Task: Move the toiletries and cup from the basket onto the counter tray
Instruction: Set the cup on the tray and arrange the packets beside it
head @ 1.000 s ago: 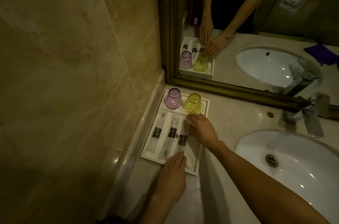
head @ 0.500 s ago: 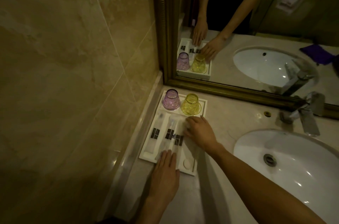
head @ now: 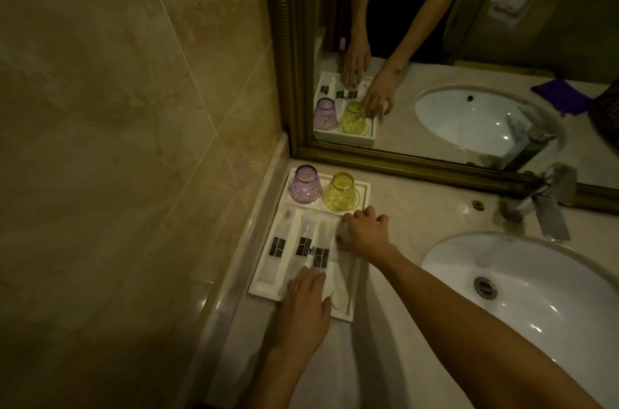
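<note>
So there's a white rectangular tray (head: 365, 189) sitting on the marble bench (head: 412, 207), tucked into the corner by the tiled wall (head: 134, 107) and the gold-framed mirror (head: 435, 40). At the tray's far end, a purple textured glass cup (head: 304, 189) and a yellow textured glass cup (head: 341, 192) stand upside down, just beside each other. Three clear-wrapped toiletry packets with black labels (head: 303, 246) lie lengthwise in the tray's slots. The left hand (head: 306, 304) rests flat with fingers spread open on the near ends of the packets. The right hand (head: 363, 232) is at the tray's right side, fingers curled down onto a packet, though I can't tell if it's really gripping. A white oval sink (head: 536, 291) is off to the right.
</note>
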